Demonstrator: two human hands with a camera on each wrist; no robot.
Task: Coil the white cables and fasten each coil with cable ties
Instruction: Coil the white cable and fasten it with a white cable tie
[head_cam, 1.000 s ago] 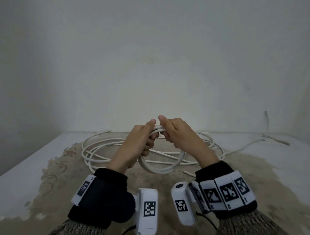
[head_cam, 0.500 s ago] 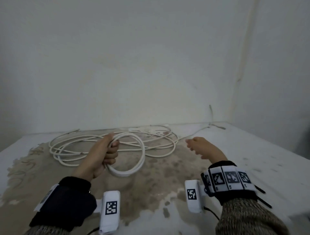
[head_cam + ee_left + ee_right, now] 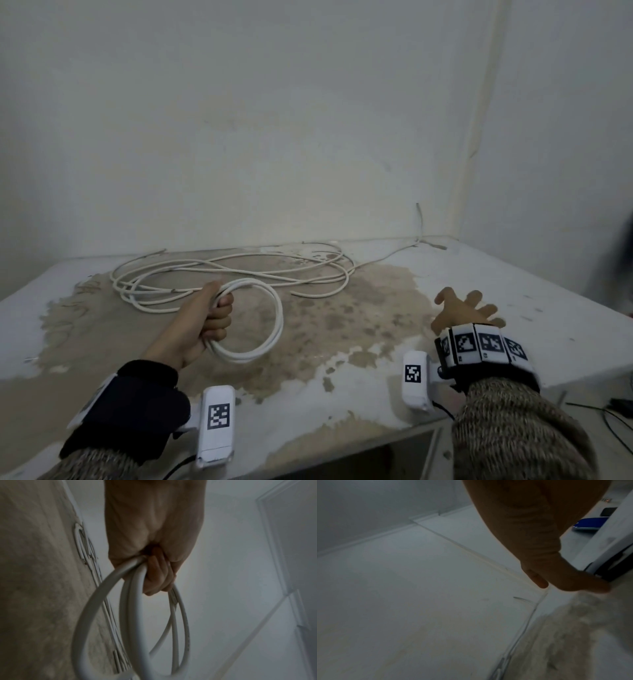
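Observation:
My left hand (image 3: 215, 313) grips a small coil of white cable (image 3: 270, 329) held just above the table; in the left wrist view the fingers (image 3: 159, 574) curl round several turns of the coil (image 3: 130, 622). Behind it a loose heap of white cable (image 3: 219, 274) lies spread over the stained tabletop. My right hand (image 3: 462, 311) hovers over the right part of the table with its fingers spread and holds nothing; the right wrist view shows its thumb (image 3: 537, 580) out above the bare surface. No cable ties are in sight.
The table (image 3: 513, 294) is white with a large brown stain in its middle and stands in a wall corner. One thin cable end (image 3: 419, 219) climbs the back wall. Dark wires (image 3: 613, 411) lie beyond the table's right front edge.
My right hand let go of the coil and swung out to the right, opening its fingers. The left hand kept the coil and lowered it. The head view turned to the right.

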